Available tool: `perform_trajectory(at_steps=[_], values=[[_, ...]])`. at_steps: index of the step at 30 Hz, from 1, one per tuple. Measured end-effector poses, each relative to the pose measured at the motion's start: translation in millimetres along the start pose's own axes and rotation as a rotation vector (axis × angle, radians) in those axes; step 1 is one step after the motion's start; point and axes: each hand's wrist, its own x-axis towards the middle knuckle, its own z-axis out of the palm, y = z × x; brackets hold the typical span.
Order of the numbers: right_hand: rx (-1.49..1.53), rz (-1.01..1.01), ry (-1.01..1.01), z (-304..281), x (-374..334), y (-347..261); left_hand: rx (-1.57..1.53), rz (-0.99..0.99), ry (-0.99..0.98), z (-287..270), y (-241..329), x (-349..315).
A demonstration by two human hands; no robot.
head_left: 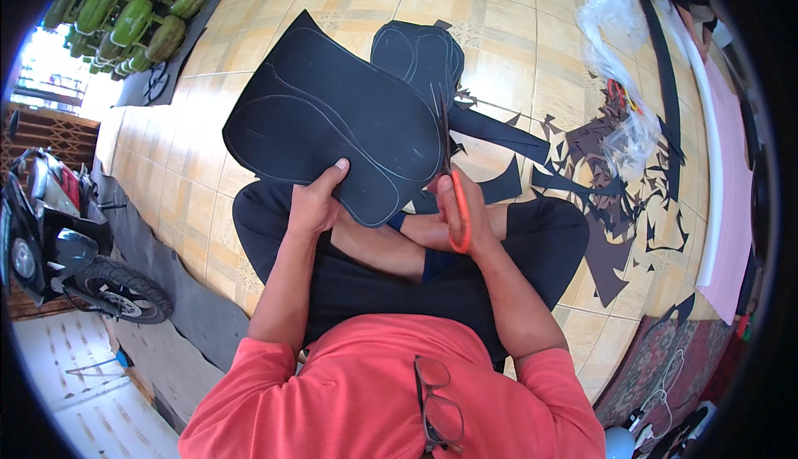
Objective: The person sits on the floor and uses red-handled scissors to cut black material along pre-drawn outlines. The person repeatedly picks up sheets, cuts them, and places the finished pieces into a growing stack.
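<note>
A black sheet (357, 85) with pale curved outlines like shoe soles is held up over my crossed legs. My left hand (314, 203) grips its near edge, thumb on top and fingers underneath. My right hand (464, 206) is closed around the orange handles of a pair of scissors (460, 235). The slim blades point away from me and are slightly apart at the sheet's right edge. Just beyond the sheet, a smaller black piece (407, 48) with similar outlines lies on the floor. Black offcuts (499, 189) lie beside my right hand.
Dark scraps (611, 176) and clear plastic wrap (603, 10) lie on the tiled floor (490, 10) to the right, near a pink roll (727, 185). A motorcycle (71, 243) stands at left beside a grey mat (179, 318). Green gas cylinders (133, 19) are piled at far left.
</note>
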Motion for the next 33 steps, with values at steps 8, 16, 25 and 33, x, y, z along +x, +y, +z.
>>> perform_trajectory(at_steps=[8,16,25,33], values=[[0.170,0.228,-0.095,-11.3,-5.5,-4.6,0.068,-0.124,0.076,-12.3,26.1,6.6],[-0.059,0.085,-0.029,-10.9,4.6,-13.4,0.265,-0.411,-0.049,-26.3,26.7,-9.5],[-0.114,0.103,-0.051,-13.7,0.7,-10.3,0.430,-0.407,-0.049,-17.7,29.4,-14.6],[-0.010,0.026,-0.097,-14.6,-2.9,-16.8,0.500,-0.499,-0.132,-28.8,60.7,-2.7]])
